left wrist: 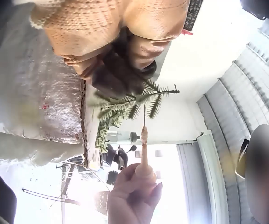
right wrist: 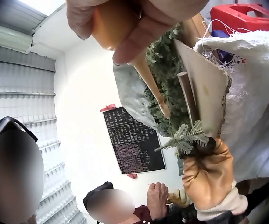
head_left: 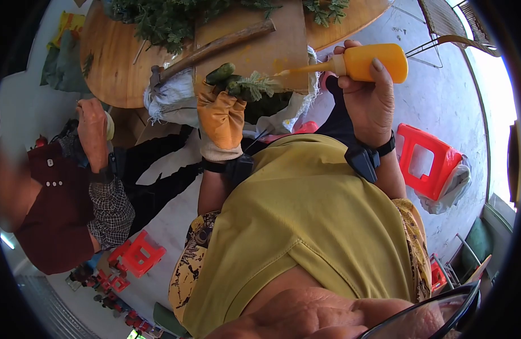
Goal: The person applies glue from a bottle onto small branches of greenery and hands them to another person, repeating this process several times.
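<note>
My left hand (head_left: 221,120), in an orange leather glove with dark fingertips, pinches a small fir sprig (head_left: 256,86) above the near edge of a board (head_left: 297,39). Several short needled twigs branch from the sprig, which points to the right. My bare right hand (head_left: 369,101) grips a yellow squeeze bottle (head_left: 379,62) lying on its side in the air. Its long tapered nozzle (right wrist: 152,88) points toward the sprig, the tip close beside the needles in the head view. In the left wrist view the right hand (left wrist: 133,198) holds the bottle below the sprig.
A hammer (head_left: 221,48) with a wooden handle lies across the board. Fir branches (head_left: 170,22) cover the back of the wooden table (head_left: 116,73). A white woven sack (head_left: 173,96) hangs at the board's edge. Another person (head_left: 62,198) sits at left; a red stool (head_left: 427,161) stands at right.
</note>
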`<state>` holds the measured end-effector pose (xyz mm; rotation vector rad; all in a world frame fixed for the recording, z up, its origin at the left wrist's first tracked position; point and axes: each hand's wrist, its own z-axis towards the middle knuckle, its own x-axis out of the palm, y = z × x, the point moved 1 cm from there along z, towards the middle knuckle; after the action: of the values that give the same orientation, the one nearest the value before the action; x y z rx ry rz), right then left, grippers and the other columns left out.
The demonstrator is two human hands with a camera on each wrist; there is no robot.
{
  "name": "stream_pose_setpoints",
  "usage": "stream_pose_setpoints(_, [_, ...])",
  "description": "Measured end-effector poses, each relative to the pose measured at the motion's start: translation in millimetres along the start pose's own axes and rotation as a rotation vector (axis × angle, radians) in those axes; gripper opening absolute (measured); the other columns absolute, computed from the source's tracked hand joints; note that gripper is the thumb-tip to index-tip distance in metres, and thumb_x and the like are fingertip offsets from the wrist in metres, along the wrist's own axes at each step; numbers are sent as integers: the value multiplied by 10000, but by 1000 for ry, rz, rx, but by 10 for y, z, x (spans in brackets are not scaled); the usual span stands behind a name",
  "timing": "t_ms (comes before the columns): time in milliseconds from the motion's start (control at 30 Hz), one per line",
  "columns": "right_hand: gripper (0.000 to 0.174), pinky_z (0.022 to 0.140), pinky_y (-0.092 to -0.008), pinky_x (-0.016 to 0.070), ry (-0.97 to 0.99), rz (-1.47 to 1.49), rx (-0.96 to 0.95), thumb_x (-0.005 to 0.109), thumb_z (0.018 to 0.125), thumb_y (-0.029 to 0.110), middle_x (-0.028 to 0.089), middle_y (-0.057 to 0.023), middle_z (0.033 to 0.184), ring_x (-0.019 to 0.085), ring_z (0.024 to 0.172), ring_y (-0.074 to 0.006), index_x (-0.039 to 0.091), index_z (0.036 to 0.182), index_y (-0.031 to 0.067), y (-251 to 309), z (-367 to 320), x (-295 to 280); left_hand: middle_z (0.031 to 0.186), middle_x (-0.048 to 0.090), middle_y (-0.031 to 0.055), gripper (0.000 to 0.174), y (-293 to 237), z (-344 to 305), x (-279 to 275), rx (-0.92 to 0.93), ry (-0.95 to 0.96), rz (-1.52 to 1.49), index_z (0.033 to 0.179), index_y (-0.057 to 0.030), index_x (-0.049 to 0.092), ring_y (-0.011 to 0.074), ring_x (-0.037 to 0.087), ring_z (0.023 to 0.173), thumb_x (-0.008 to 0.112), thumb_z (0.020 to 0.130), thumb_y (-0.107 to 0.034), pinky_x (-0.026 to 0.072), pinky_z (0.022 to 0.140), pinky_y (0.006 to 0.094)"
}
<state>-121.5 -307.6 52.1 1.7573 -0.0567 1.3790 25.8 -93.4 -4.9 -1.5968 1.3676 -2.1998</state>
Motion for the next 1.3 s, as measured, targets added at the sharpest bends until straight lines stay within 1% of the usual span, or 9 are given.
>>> stream_pose_setpoints(67, [408, 697, -280, 577, -28, 5, -18, 563, 913, 185, 606, -252, 1114, 656, 883, -239, 529, 1191, -112, 4, -1, -10, 1098, 621, 94, 370, 0, -16, 10, 23, -17, -8, 1245, 15, 521, 186, 637, 940, 577, 881, 47, 549, 890, 372])
stream_pose_setpoints(233, [430, 692, -269, 561, 81, 153, 37, 538, 927, 214, 589, -256, 1149, 641, 890, -251, 523, 1200, -116, 29, 7, -60, 1064, 623, 71, 322, 5, -55, 16, 67, -25, -14, 1209, -20, 544, 167, 632, 922, 586, 894, 32, 546, 852, 338])
stream_pose_setpoints(300, [431, 688, -267, 556, 66, 132, 34, 539, 927, 216, 587, -255, 1153, 635, 900, -251, 522, 1201, -116, -12, 2, 17, 1089, 613, 60, 331, 32, -63, -30, 84, -19, -16, 1195, -62, 530, 175, 630, 912, 554, 892, 69, 550, 756, 311])
stream_pose_setpoints(400, [432, 682, -268, 549, 92, 130, 55, 539, 929, 221, 583, -252, 1161, 625, 925, -252, 523, 1201, -114, -41, 3, 19, 1051, 624, 55, 309, 36, -86, 28, 73, -75, 6, 1162, -66, 549, 179, 632, 901, 568, 882, 63, 544, 773, 324])
stream_pose_setpoints(533, [421, 675, -275, 548, 142, 161, 111, 540, 931, 219, 583, -248, 1163, 614, 965, -255, 528, 1195, -108, -66, 14, -21, 1018, 633, 57, 298, 51, -95, 53, 61, -63, -11, 1143, -59, 562, 180, 633, 891, 583, 870, 60, 537, 786, 335])
stream_pose_setpoints(767, [399, 681, -277, 551, 136, 143, 118, 536, 933, 205, 593, -244, 1147, 622, 947, -255, 533, 1185, -104, -86, 14, -17, 1018, 638, 51, 289, 59, -104, 82, 64, -76, -8, 1139, -55, 569, 177, 635, 890, 582, 873, 57, 532, 786, 326])
stream_pose_setpoints(1033, [362, 647, -286, 559, 43, 144, 133, 550, 926, 182, 587, -173, 1170, 581, 1090, -296, 540, 1171, -84, -114, 4, -87, 1044, 641, 51, 284, 92, -105, 59, 68, -61, -38, 1153, -62, 567, 178, 641, 917, 586, 886, 34, 541, 788, 336])
stream_pose_setpoints(1200, [370, 648, -283, 558, 31, 173, 137, 556, 925, 187, 583, -186, 1165, 588, 1062, -287, 532, 1173, -86, -129, -4, -107, 1073, 647, 51, 288, 125, -134, -67, -3, -150, 14, 1163, -78, 572, 185, 650, 938, 584, 889, 9, 554, 791, 370])
stream_pose_setpoints(1300, [383, 653, -278, 555, 39, 212, 167, 560, 924, 195, 581, -205, 1155, 592, 1038, -274, 527, 1178, -89, -132, 2, -127, 1069, 647, 53, 288, 116, -122, -19, 3, -68, -73, 1156, -79, 577, 183, 649, 937, 578, 885, 17, 549, 808, 376])
